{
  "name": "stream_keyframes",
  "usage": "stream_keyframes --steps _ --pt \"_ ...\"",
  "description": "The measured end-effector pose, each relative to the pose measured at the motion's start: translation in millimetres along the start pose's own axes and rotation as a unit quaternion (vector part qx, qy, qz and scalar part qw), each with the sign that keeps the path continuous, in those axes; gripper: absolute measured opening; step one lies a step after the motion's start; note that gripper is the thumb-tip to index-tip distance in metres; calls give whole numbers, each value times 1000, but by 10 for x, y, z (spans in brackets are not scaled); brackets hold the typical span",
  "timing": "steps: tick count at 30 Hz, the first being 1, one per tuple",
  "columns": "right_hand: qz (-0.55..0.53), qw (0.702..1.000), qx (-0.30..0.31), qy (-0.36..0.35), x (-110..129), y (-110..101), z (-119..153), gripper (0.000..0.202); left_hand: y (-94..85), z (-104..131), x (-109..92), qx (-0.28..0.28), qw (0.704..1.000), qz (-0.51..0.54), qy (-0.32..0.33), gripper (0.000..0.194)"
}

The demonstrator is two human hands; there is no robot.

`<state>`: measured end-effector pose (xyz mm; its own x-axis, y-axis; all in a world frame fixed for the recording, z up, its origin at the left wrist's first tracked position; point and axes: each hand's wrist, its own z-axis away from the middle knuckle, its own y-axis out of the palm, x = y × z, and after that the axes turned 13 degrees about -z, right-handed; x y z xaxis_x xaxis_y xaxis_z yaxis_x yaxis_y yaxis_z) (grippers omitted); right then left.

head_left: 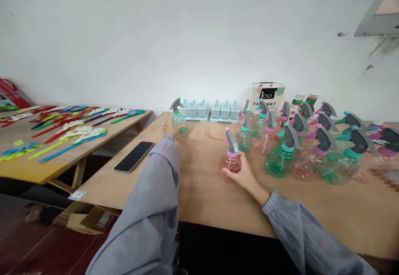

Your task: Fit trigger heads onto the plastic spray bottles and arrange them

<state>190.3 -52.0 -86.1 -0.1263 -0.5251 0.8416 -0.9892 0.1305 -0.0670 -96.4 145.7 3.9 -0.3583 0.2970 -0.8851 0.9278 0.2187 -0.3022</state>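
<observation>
My right hand (241, 176) is wrapped round the body of a pink spray bottle (230, 164) with a grey trigger head, upright at the front middle of the table. Farther back on the left, my left hand (175, 132) grips a clear green spray bottle (178, 119) low on its body; the sleeve hides part of that hand. Several more spray bottles, such as a green one (279, 162) with a teal collar, stand grouped to the right of my right hand.
Two light blue ice-pop moulds (225, 112) stand by the wall, beside a printed box (267, 98). A phone (134, 157) lies on the wooden table (202, 192) left of my left arm. Another table (46, 171) carries colourful hand-shaped clappers (67, 137). Cardboard boxes (93, 220) sit below.
</observation>
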Motion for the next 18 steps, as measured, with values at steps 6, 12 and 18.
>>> stream_keyframes --steps 6,12,18 --pt "-33 999 -14 21 -48 150 -14 84 226 481 -161 -33 999 -6 -4 50" --pt "-2 1000 -15 -23 -117 466 -41 102 561 1337 -568 232 953 45 187 86" --pt "81 988 113 -64 53 407 -13 95 739 1547 -697 158 974 94 131 50"
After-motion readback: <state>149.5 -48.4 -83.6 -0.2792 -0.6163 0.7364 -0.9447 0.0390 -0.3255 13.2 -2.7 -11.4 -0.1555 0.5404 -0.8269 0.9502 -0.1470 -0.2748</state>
